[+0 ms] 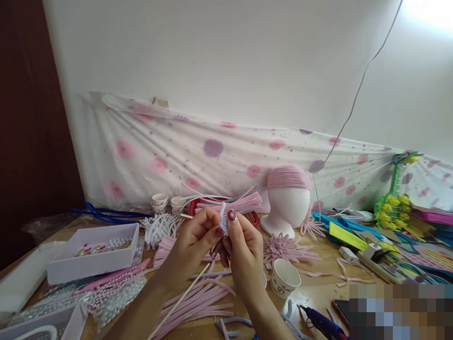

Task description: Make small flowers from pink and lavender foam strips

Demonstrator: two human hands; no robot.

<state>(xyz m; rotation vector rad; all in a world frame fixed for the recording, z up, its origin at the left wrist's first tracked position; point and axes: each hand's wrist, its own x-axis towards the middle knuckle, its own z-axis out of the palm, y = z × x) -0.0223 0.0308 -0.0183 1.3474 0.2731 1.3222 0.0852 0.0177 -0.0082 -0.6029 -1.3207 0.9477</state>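
Note:
In front of me, above the table, both hands meet at a small pale lavender-white fuzzy pipe cleaner piece (223,223) that looks coiled or folded, one end sticking up. My left hand (198,232) pinches it from the left with thumb and forefinger. From the right, my right hand (244,241) presses its thumb against the same piece, fingers curled behind. The fingers partly hide its shape. Below the hands lie many loose pink pipe cleaners (198,307). A thin cream stick (180,302) runs slanting beneath my left wrist.
A white foam head (288,208) with a pink covering stands behind, near a pink pipe cleaner flower (288,249). A paper cup (285,278) and a glue gun (320,322) are at right. White boxes (92,257) and bagged beads (116,302) fill the left side.

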